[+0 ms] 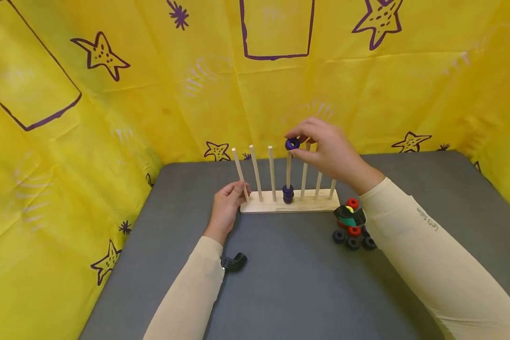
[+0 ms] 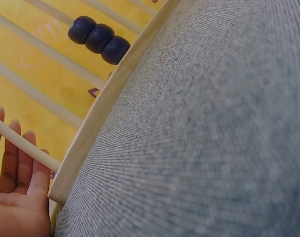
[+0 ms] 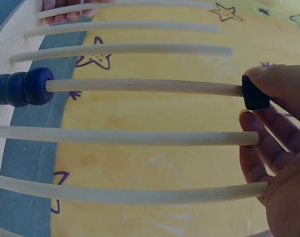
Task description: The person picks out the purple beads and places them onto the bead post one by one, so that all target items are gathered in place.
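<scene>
The right hand (image 1: 331, 150) pinches a dark blue ring (image 3: 255, 95) by its edge, at the tip of the middle peg (image 3: 140, 85). Three stacked rings (image 1: 287, 194) sit below. The left hand (image 1: 228, 204) has nearly straight fingers behind the end peg (image 1: 238, 166). The ring looks light, hard and smooth; its outer sides seem best to hold.

Upper garment: cream, close-fitting long sleeves, left sleeve (image 1: 191, 288) and right sleeve (image 1: 433, 255), each ending at the wrist. Marking: one line of small dark lettering (image 1: 427, 218) on the right sleeve. Wrist equipment: black, curved, perforated left bracket (image 1: 234, 262) and right bracket (image 1: 352, 216). Left hand (image 1: 226, 205) and right hand (image 1: 329, 148): ungloved.
</scene>
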`<state>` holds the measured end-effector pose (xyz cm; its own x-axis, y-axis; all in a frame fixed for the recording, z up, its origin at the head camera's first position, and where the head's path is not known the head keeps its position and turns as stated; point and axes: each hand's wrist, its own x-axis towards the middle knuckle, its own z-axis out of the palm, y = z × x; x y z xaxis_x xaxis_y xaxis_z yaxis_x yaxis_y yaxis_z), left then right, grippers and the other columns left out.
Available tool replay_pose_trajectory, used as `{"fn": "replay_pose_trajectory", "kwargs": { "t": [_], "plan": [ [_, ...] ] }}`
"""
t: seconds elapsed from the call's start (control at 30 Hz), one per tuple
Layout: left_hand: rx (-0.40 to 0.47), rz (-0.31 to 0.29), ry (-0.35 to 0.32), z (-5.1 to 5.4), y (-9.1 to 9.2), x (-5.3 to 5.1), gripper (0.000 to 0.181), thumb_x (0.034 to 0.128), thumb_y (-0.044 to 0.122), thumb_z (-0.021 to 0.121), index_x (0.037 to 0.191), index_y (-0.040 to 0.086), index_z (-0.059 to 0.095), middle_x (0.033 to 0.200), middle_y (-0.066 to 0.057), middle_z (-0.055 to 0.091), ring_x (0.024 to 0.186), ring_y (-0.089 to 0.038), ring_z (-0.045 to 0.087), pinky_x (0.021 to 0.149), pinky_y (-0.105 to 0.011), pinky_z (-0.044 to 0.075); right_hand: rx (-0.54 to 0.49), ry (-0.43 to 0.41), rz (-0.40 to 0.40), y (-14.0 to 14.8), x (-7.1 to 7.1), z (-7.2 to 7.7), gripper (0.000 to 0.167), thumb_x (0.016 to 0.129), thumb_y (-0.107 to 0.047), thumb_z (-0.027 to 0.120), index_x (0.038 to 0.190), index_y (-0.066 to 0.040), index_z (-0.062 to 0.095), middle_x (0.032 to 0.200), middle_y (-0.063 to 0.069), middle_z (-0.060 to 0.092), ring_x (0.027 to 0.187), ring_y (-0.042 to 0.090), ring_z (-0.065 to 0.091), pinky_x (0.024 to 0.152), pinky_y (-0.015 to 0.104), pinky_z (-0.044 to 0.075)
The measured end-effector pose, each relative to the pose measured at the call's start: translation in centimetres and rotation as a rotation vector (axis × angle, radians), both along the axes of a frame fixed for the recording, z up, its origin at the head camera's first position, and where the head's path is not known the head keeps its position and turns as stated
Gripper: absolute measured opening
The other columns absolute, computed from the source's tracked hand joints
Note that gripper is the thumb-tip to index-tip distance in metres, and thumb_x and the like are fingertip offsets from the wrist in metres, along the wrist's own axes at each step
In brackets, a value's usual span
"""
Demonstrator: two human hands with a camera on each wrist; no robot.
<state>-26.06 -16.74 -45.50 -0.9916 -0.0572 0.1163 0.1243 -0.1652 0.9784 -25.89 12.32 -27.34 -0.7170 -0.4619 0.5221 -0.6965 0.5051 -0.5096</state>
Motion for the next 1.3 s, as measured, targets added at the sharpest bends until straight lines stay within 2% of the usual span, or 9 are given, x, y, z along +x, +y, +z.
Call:
{"fn": "replay_pose_trajectory", "kwargs": {
  "t": [0.13, 0.43, 0.67, 0.93, 1.1, 1.3],
  "plan": [
    [-0.005, -0.004, 0.007, 0.05, 0.08, -0.01, 0.036, 0.1112, 0.022, 0.068, 0.116, -0.012, 0.073, 0.120, -0.037, 0.068, 0.101, -0.022, 0.072, 0.094, -0.034, 0.059, 0.018, -0.024, 0.000, -0.09, -0.11, 0.09, 0.030, 0.095, -0.001, 0.086, 0.123, -0.002, 0.076, 0.117, 0.010, 0.069, 0.104, 0.027, 0.067, 0.090, 0.047, 0.055],
    [-0.015, 0.004, -0.012, -0.20, 0.02, 0.13, 0.042, 0.1119, 0.022, 0.067, 0.122, -0.019, 0.068, 0.120, -0.036, 0.069, 0.102, -0.021, 0.072, 0.095, -0.033, 0.059, 0.053, -0.059, 0.004, -0.33, -0.33, 0.27, 0.031, 0.097, -0.004, 0.085, 0.126, -0.004, 0.077, 0.118, 0.008, 0.069, 0.107, 0.028, 0.068, 0.089, 0.047, 0.056],
    [-0.016, 0.009, -0.013, -0.19, 0.09, 0.22, 0.039, 0.1119, 0.022, 0.066, 0.120, -0.016, 0.071, 0.117, -0.032, 0.071, 0.104, -0.024, 0.072, 0.095, -0.034, 0.058, 0.077, -0.098, 0.010, -0.37, -0.45, 0.20, 0.029, 0.099, -0.004, 0.083, 0.127, -0.002, 0.075, 0.118, 0.009, 0.068, 0.107, 0.032, 0.068, 0.092, 0.050, 0.058],
    [0.006, 0.002, 0.004, -0.50, 0.04, -0.05, 0.036, 0.1118, 0.019, 0.067, 0.117, -0.016, 0.071, 0.120, -0.040, 0.066, 0.102, -0.024, 0.072, 0.092, -0.033, 0.059, 0.104, -0.131, -0.006, -0.49, -0.48, 0.38, 0.031, 0.099, -0.005, 0.083, 0.128, -0.002, 0.075, 0.118, 0.009, 0.068, 0.108, 0.032, 0.068, 0.094, 0.047, 0.058],
    [0.005, -0.006, 0.009, -0.50, -0.03, -0.08, 0.037, 0.1118, 0.021, 0.066, 0.118, -0.015, 0.071, 0.123, -0.043, 0.064, 0.103, -0.023, 0.072, 0.093, -0.033, 0.059, 0.115, -0.122, -0.010, -0.45, -0.40, 0.43, 0.029, 0.099, -0.006, 0.084, 0.126, -0.003, 0.076, 0.120, 0.009, 0.069, 0.106, 0.029, 0.068, 0.093, 0.046, 0.058],
    [-0.010, 0.003, 0.005, -0.42, -0.03, 0.02, 0.040, 0.1121, 0.022, 0.065, 0.119, -0.016, 0.071, 0.117, -0.032, 0.070, 0.106, -0.025, 0.071, 0.094, -0.033, 0.058, 0.095, -0.116, 0.004, -0.20, -0.45, 0.26, 0.024, 0.101, -0.007, 0.081, 0.125, -0.005, 0.076, 0.120, 0.010, 0.070, 0.106, 0.027, 0.066, 0.091, 0.047, 0.058]
  ]
}}
